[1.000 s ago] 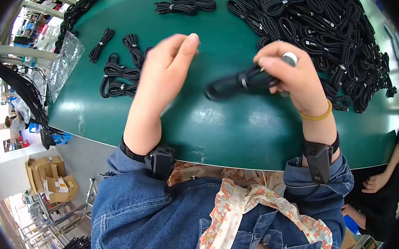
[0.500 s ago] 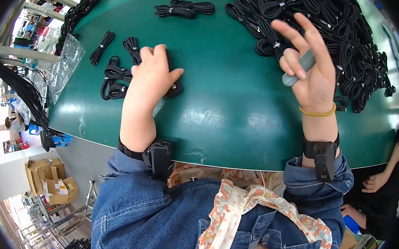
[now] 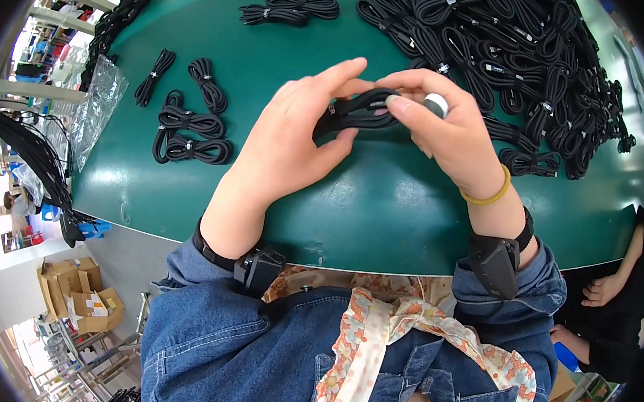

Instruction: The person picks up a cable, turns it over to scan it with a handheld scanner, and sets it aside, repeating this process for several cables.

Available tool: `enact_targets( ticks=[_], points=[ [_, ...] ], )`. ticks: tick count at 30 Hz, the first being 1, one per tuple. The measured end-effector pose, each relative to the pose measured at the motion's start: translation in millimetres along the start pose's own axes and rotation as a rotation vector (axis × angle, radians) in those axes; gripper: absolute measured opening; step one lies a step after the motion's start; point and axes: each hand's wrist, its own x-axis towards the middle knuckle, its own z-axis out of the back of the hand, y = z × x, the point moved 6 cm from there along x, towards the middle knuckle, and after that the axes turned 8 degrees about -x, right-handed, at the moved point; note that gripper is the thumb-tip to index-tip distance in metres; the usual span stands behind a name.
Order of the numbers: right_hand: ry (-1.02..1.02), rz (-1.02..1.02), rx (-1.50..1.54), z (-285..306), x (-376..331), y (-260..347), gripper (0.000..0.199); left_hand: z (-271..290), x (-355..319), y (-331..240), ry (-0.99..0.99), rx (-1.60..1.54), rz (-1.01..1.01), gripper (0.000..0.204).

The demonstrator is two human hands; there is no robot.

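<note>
Between my two hands, above the table, is a coiled black cable (image 3: 368, 112) bundled at its middle. My left hand (image 3: 286, 132) closes round its left end, the thumb below and the fingers above. The right end is pinched by my right hand (image 3: 444, 119), thumb on top of the loops. Tucked in that same palm is a slim grey stick-like object, of which only a white end (image 3: 435, 105) shows now; its kind I cannot make out. Left of my left hand lie several more coiled cables (image 3: 191, 123), and a pair of coiled cables (image 3: 288, 9) rests farther back.
A large heap of coiled black cables (image 3: 506, 43) covers the right of the green table (image 3: 324, 223). A clear plastic bag (image 3: 99, 105) lies at the left edge, beside hanging black cables (image 3: 31, 156). Cardboard boxes (image 3: 80, 295) stand on the floor. Another person's hand (image 3: 605, 290) is at the lower right.
My left hand has lifted a coiled cable from the table and brought it rightward. My right hand has come down and left from its raised pose, taking hold of the cable's other end.
</note>
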Motion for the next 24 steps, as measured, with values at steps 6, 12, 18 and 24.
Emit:
enact_targets(
  ticks=[6,12,18,24],
  points=[
    [-0.120,-0.042,0.245,14,0,4,0.026,19,1,-2,-0.217,0.008,0.000,0.060],
    [-0.213,-0.005,0.383,21,0,3,0.024,20,-2,-3,-0.253,-0.280,-0.049,0.055],
    [-0.160,-0.006,0.333,19,0,5,0.029,21,-3,0,-0.282,-0.375,-0.048,0.052],
    [-0.185,0.002,0.342,19,0,7,0.030,22,-2,-6,-0.310,-0.346,-0.106,0.053]
  ],
)
